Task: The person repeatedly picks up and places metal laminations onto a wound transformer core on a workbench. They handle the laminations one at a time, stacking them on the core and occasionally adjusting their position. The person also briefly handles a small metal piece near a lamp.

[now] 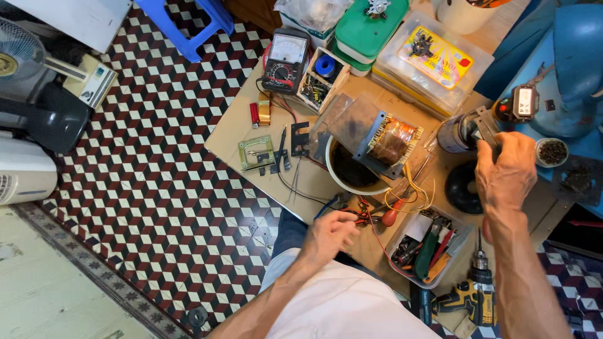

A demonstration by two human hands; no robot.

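Observation:
My left hand [330,235] rests at the near edge of a low wooden table [235,129], its fingers closed on thin red and black wires [363,218] next to an orange-handled tool [391,216]. My right hand [504,172] is raised at the right, gripping a grey metal handle [485,129] fixed to a cylindrical metal part [453,134]. Between the hands sits a transformer [389,141] with copper windings in a grey frame. It lies over a white bowl [339,182] of dark liquid.
An analogue multimeter [286,61], a small parts box [321,78], green and clear plastic cases [433,59], a tool tray [427,248] and a yellow cordless drill [471,295] crowd the table. A blue machine [575,69] stands at the right. The floor is checkered tile, with a blue stool [188,19].

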